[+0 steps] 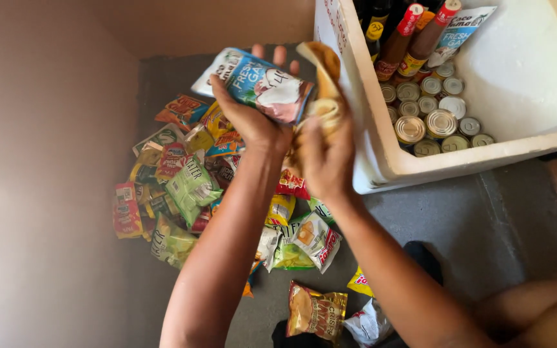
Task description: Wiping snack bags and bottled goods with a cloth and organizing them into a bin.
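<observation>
Left hand (249,119): closed round a blue-and-white pouch (259,82), held up beside the white foam box (381,148) (tins and bottles already inside). Right hand (323,151): gripping a yellowish packet (322,77), possibly crumpled. Snack packets (188,187): many left on the floor.

Under me is a grey concrete floor (485,219), running up to a beige wall on my left. A heap of snack packets (182,174) lies straight on it, green, yellow, red and orange bags overlapping one another. Nearer to me a brown-and-yellow crisp bag (316,312) lies apart from the heap, with a small yellow packet (360,282) and a whitish packet (367,324) just beside it. On my right a white foam box (420,161) stands on the floor, its front wall close to the heap's edge.
</observation>
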